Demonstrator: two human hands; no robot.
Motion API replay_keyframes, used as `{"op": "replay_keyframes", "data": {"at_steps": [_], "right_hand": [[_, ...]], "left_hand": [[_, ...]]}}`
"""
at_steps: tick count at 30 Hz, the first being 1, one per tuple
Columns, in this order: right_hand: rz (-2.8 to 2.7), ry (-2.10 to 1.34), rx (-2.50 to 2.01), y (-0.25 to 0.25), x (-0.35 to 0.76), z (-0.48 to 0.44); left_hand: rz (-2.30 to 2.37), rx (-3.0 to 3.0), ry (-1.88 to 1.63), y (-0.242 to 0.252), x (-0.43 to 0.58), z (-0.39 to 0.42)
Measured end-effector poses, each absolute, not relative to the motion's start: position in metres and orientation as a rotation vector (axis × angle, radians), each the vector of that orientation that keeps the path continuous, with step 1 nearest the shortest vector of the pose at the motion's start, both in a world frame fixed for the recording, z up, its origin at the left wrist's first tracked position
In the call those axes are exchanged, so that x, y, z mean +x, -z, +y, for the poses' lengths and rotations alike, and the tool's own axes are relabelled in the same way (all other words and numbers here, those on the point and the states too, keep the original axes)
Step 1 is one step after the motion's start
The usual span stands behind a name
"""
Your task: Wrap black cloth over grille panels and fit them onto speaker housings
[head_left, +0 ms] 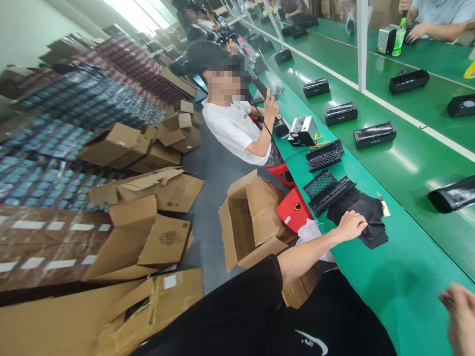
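Left hand (351, 226) on black cloth stack (365, 217), right hand (460, 309) well apart.

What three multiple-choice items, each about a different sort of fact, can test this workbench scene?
1. Where does the left hand rest?
A. on the black cloth pieces
B. inside the open carton
C. on the red stool

2. What colour is the work surface?
A. grey
B. green
C. white

3. How is the cardboard box beside the bench?
A. taped shut
B. crushed flat
C. open, flaps up

Answers: 1 A, the fingers lie on the dark cloth; 2 B, the belt surface is green throughout; 3 C, its flaps stand open.
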State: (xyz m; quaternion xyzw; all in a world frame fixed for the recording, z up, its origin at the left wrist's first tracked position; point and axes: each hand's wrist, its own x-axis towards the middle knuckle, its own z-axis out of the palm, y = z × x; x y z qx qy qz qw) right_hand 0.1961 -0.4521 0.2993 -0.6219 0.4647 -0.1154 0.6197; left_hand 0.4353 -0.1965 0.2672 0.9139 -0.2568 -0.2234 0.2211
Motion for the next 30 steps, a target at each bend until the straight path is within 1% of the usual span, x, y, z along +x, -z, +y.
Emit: {"op": "replay_keyframes", "data": {"at_steps": [3,5,11,15,17,21,23,26,30], "right_hand": [[0.932,-0.086,-1.771,-0.291,0.250,-0.394],[0.879,-0.166,-1.854,-0.283,0.289,-0.361],[0.828,-0.269,-2.054,-0.267,0.355,-0.319],[0.795,-0.313,-2.122,-0.264,0.374,-0.312],[0.799,-0.339,-2.141,-0.265,0.379,-0.311],[0.850,-0.383,-2.187,-0.264,0.378,-0.319],[0.893,-0.393,-2.213,-0.262,0.376,-0.322],[0.951,-0.395,-2.235,-0.257,0.376,-0.321],[0.981,-0.362,-2.215,-0.247,0.376,-0.320]], "left_hand": [[-0.724,2.475,0.622,-0.268,0.432,-0.200],[-0.713,2.452,0.608,-0.268,0.427,-0.200],[-0.468,2.456,0.425,-0.276,0.414,-0.166],[-0.143,2.386,0.077,-0.286,0.424,-0.125],[-0.004,2.396,0.000,-0.290,0.439,-0.108],[0.059,2.312,0.278,-0.294,0.473,-0.087],[0.046,2.235,0.358,-0.297,0.483,-0.080],[0.080,2.060,0.371,-0.310,0.485,-0.074],[0.119,1.735,0.294,-0.334,0.470,-0.081]]}}
